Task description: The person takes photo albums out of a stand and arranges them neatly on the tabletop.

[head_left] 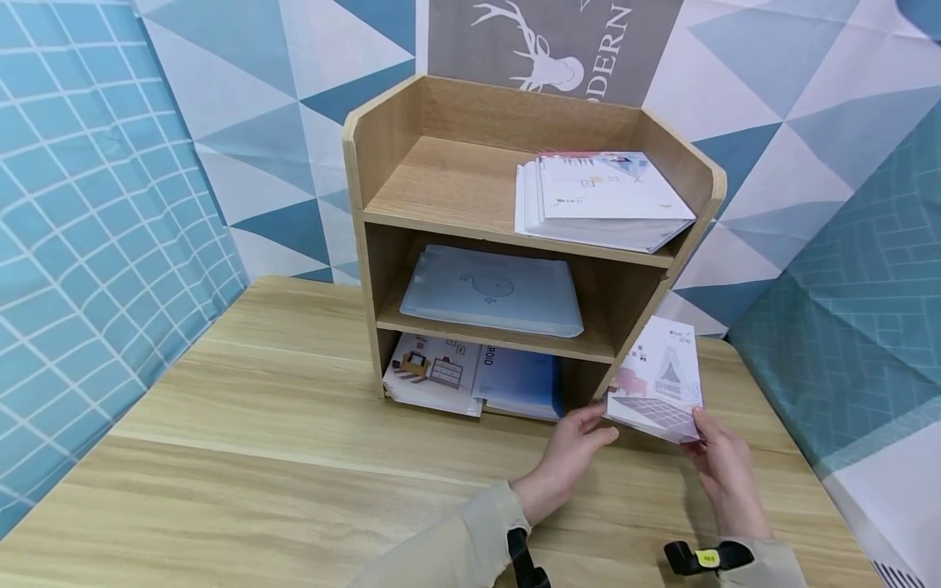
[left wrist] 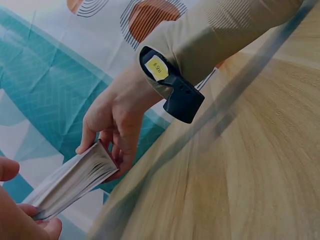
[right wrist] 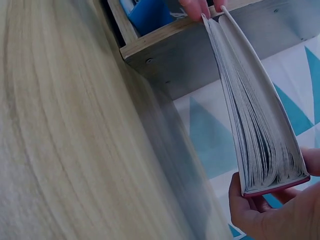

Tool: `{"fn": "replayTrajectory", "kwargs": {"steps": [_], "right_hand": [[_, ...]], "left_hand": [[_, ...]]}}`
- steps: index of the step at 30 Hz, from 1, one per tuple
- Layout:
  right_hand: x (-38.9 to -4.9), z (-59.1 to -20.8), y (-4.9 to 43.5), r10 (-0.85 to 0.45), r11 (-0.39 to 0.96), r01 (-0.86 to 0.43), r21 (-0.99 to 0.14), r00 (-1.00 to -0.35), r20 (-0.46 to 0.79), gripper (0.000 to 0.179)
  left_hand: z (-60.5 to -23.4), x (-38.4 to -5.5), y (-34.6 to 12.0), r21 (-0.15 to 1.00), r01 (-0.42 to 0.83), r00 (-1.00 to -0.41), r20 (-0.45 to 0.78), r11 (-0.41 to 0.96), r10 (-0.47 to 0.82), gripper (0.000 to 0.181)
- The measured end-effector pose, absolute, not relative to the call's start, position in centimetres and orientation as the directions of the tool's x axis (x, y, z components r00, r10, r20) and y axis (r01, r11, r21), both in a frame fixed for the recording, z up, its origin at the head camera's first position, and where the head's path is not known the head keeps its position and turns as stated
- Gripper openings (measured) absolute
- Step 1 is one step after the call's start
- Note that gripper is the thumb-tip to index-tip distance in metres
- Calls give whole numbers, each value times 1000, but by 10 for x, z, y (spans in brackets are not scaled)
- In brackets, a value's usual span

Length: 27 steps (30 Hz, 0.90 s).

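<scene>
At the right of the shelf, my right hand (head_left: 728, 474) grips a thick hardcover book (head_left: 660, 380) by its right lower corner, thumb over the printed cover and fingers underneath. The cover carries a pale tower and a grid pattern. In the right wrist view the book (right wrist: 257, 115) shows its page edges and dark red spine, with the right hand (right wrist: 275, 212) around the spine end. My left hand (head_left: 562, 461) touches the book's opposite edge with its fingertips, its thumb spread away from the cover.
A wooden three-tier shelf (head_left: 397, 184) stands on the wooden table (head_left: 243, 457). Stacked books (head_left: 613, 192) lie on its top, a translucent folder (head_left: 488, 286) with a whale drawing in the middle, and a white-covered book (head_left: 434, 371) beside a blue one (head_left: 522, 380) at the bottom. Patterned cloth hangs behind.
</scene>
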State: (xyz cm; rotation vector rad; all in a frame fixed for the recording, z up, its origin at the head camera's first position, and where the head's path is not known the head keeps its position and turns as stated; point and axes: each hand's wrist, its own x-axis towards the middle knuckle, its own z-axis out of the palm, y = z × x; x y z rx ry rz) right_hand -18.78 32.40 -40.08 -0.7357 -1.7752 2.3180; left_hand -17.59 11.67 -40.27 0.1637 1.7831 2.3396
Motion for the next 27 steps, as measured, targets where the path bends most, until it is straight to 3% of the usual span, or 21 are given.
{"fn": "replayTrajectory", "kwargs": {"steps": [8, 14, 20, 27], "right_hand": [[-192, -403, 328, 376, -227, 295, -928, -852, -363, 27], [-197, -404, 329, 359, -85, 326, -941, -871, -334, 65], [-202, -407, 327, 348, -59, 328, -943, -879, -327, 61], [-207, -411, 326, 339, -7, 338, -941, -885, -320, 78]], "left_hand": [[-408, -175, 120, 968, -95, -972, -41, -233, 230, 42], [-413, -176, 120, 978, -117, -969, -74, -175, 236, 43], [-416, -179, 121, 984, -106, -976, -76, -141, 206, 43], [-420, -182, 122, 981, -147, -973, -120, -124, 199, 44]]}}
